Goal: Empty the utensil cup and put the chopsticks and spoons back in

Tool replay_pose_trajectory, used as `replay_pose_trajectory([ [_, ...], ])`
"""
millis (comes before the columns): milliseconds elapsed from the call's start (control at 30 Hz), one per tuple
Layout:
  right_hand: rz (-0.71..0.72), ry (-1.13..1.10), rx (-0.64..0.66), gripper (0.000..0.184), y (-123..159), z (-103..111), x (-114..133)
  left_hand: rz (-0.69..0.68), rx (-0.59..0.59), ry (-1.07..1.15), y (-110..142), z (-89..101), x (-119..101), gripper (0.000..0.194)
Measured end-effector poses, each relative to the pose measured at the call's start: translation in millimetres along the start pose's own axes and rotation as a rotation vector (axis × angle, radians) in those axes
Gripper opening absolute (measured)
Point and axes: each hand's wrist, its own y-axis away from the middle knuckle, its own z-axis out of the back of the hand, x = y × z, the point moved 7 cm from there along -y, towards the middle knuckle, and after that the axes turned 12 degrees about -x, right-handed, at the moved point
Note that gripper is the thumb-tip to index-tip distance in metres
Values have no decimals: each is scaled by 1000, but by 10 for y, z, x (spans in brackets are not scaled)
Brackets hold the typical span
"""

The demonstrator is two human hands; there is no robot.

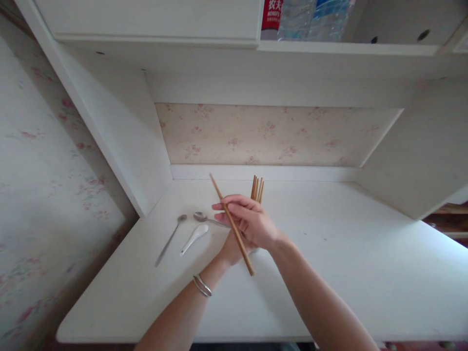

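Note:
My right hand (248, 219) is closed on one wooden chopstick (239, 243) that slants from upper left to lower right above the white desk (329, 263). My left hand (230, 251), with silver bangles at the wrist, sits mostly hidden under the right hand. It seems to grip a bundle of several wooden chopsticks (257, 188) whose tips stick up behind the right hand. Left of the hands lie a metal spoon (170, 240), a second metal spoon (208, 219) and a white ceramic spoon (193, 238).
The desk sits in a white alcove with floral wallpaper (270, 134) at the back and a side panel (120, 131) on the left. A shelf above holds water bottles (314, 19) and a red-labelled pack (271, 17).

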Motion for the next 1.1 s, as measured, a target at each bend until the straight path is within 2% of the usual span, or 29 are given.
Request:
replay_pose_trajectory([
  [100, 143, -15, -229, 21, -18, 363, 270, 4, 133, 114, 93, 7, 11, 67],
  [233, 357, 10, -485, 42, -18, 835, 477, 47, 91, 130, 110, 81, 102, 69],
  [300, 396, 32, -594, 50, -11, 1042, 463, 55, 93, 153, 101, 65, 117, 71],
  [433, 304, 79, -734, 40, -7, 1334, 235, 69, 100, 205, 91, 30, 119, 73],
  [567, 180, 103, -752, 33, 12, 1421, -44, 74, 82, 220, 83, 25, 152, 75],
  [700, 162, 184, -736, 32, 39, 1416, -198, 66, 57, 236, 63, 27, 222, 79],
  [933, 178, 549, -774, 32, 115, 1415, -289, 37, 62, 194, 61, 31, 243, 76],
  [1100, 148, 607, -790, 31, 194, 1386, -313, 33, 56, 152, 66, 45, 229, 78],
])
